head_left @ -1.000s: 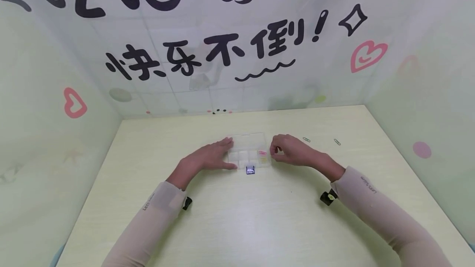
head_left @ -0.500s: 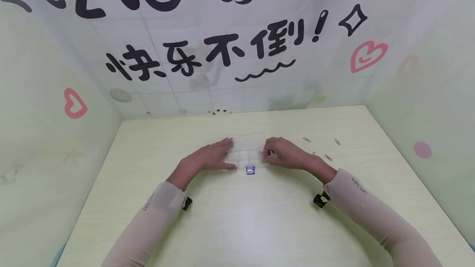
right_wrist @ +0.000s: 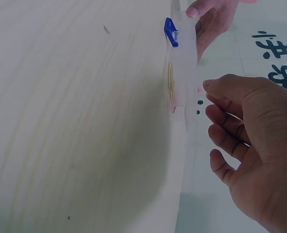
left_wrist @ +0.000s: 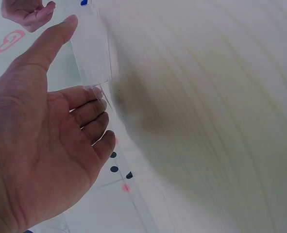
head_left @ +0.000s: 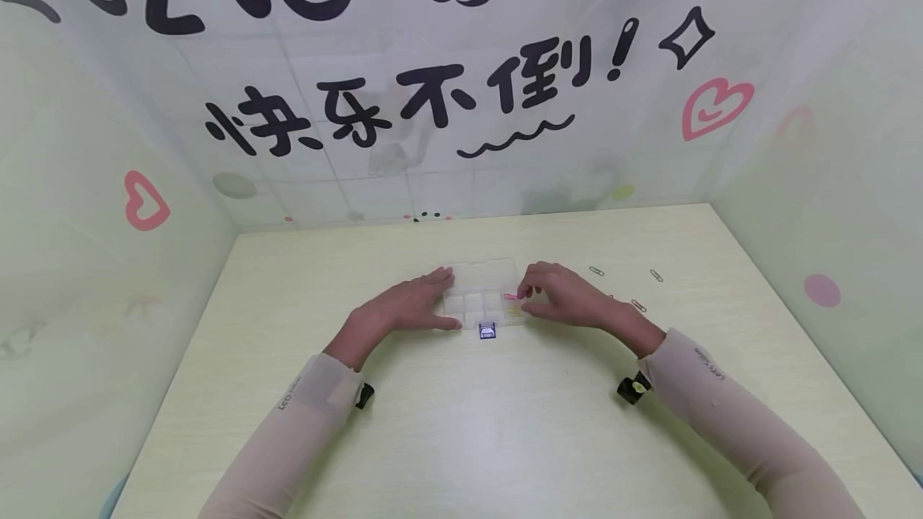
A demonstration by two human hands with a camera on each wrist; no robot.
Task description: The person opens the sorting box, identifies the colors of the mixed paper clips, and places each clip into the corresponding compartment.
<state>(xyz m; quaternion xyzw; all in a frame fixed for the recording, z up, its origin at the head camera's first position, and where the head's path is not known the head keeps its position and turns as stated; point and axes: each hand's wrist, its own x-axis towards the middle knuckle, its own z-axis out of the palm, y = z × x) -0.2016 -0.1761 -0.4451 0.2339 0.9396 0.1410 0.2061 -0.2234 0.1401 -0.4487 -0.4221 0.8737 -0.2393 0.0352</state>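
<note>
A clear plastic compartment box lies with its lid raised or laid back on the far side. A blue latch sits at its front. Pink paper clips and yellow paper clips are in the right-hand compartments. My left hand rests at the box's left edge, thumb at the front and fingers by the lid. Just right of the pink clips is my right hand. In the right wrist view its fingers are loosely bent, apart from the box, and hold nothing visible.
Several loose paper clips lie on the table right of the box, among them a dark one, another farther right and a reddish-brown one. Printed curtain-like walls enclose the table at the back and sides.
My right hand has moved left over the box's right compartments, then drawn slightly back to the right. Paper clips near its wrist have come into view. The left hand has stayed in place.
</note>
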